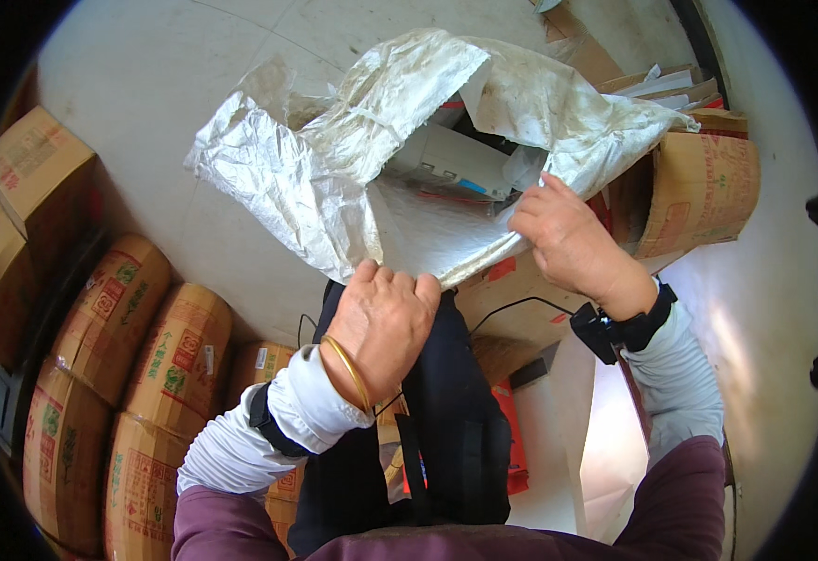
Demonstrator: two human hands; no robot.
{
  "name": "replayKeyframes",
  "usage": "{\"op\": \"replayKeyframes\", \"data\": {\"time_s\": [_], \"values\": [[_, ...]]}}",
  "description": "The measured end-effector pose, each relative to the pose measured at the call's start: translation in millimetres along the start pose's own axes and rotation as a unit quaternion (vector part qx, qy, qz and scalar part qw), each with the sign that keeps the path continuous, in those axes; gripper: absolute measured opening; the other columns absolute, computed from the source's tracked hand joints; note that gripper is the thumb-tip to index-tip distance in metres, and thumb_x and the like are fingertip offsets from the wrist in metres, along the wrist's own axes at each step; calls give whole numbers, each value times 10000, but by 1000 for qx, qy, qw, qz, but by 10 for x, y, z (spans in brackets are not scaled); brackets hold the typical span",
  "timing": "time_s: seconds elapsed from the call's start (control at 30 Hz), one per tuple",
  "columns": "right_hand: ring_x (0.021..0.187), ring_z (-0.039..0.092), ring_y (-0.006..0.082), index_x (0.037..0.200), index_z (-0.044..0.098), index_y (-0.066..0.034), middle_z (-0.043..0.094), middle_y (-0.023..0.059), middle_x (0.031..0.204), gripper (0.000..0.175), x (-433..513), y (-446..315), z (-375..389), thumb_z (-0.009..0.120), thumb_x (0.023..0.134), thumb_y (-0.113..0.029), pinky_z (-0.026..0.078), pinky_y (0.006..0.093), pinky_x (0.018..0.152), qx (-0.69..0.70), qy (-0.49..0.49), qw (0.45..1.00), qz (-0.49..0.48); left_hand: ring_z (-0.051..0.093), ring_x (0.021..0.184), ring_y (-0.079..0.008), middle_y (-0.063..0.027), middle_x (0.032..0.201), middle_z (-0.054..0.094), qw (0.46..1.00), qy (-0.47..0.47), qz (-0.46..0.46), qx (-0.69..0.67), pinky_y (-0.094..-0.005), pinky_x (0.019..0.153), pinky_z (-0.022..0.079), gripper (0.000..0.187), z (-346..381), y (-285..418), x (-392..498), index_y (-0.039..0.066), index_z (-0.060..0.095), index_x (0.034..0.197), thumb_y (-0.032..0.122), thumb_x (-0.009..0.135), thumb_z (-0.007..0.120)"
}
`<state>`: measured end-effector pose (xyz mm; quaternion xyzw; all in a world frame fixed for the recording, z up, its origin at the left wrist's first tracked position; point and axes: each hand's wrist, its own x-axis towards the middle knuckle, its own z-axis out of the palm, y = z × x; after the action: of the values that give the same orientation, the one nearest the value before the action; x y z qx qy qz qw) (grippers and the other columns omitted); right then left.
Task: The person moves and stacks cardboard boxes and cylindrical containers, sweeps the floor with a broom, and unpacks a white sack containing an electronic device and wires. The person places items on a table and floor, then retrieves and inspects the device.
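Observation:
A crumpled silvery-white plastic sack (332, 154) with dirt-stained patches spreads out in front of my legs. Its wide mouth faces up at me. My left hand (388, 322) grips the near rim of the sack with curled fingers. On the right part of the same rim, my right hand (556, 235) pinches the material between thumb and fingers. Through the opening I see a grey box-shaped object (451, 161) with small slots and a blue patch. Dark and clear plastic pieces lie beside it, partly hidden by the folds.
Printed cardboard boxes (177, 350) are stacked at the left. An open carton (703, 189) stands right of the sack, with flattened cardboard (584, 52) behind it. A dark cable (521, 301) runs to the device on my right wrist. A red package (514, 442) lies beside my leg.

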<state>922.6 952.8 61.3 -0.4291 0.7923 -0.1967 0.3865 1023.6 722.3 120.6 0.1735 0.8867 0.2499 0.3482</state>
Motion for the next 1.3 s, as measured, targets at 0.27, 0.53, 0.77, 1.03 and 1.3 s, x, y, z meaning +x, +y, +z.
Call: {"op": "replayKeyframes", "data": {"time_s": [0.27,0.53,0.77,1.03,1.3], "values": [[861,549,274,712,584,-50,555,84,727,88,-104,-252,56,561,641,-3,339,468,1011,53,20,998,-28,529,733,-231,-63,711,502,999,-6,-13,40,-346,688,409,150,-115,193,-83,34,519,855,54,709,545],[812,556,270,726,603,-58,554,81,703,103,-251,-555,335,546,661,-3,326,469,1021,64,48,996,-23,546,965,-250,-84,887,619,990,-58,6,131,-485,975,301,62,20,-598,123,83,598,767,102,735,549],[833,542,272,712,593,-51,531,83,684,106,-329,-666,302,531,660,17,311,487,1026,90,137,986,-3,573,634,-268,-76,569,508,992,-58,-4,116,-493,955,377,31,-321,-26,-627,62,496,737,37,742,515],[843,540,259,658,586,-57,524,74,675,76,-715,-662,197,534,670,-3,322,484,999,41,96,994,36,561,795,-242,-79,748,529,971,-199,-1,130,-368,793,422,156,-450,579,-692,43,506,903,56,751,538],[1158,450,271,968,603,-53,550,108,1067,292,-1163,-685,-34,509,700,14,278,485,1045,-20,4,992,126,552,803,-264,-118,806,552,995,-76,52,31,-340,689,475,326,-66,955,-770,-16,525,1052,42,732,538]]}}
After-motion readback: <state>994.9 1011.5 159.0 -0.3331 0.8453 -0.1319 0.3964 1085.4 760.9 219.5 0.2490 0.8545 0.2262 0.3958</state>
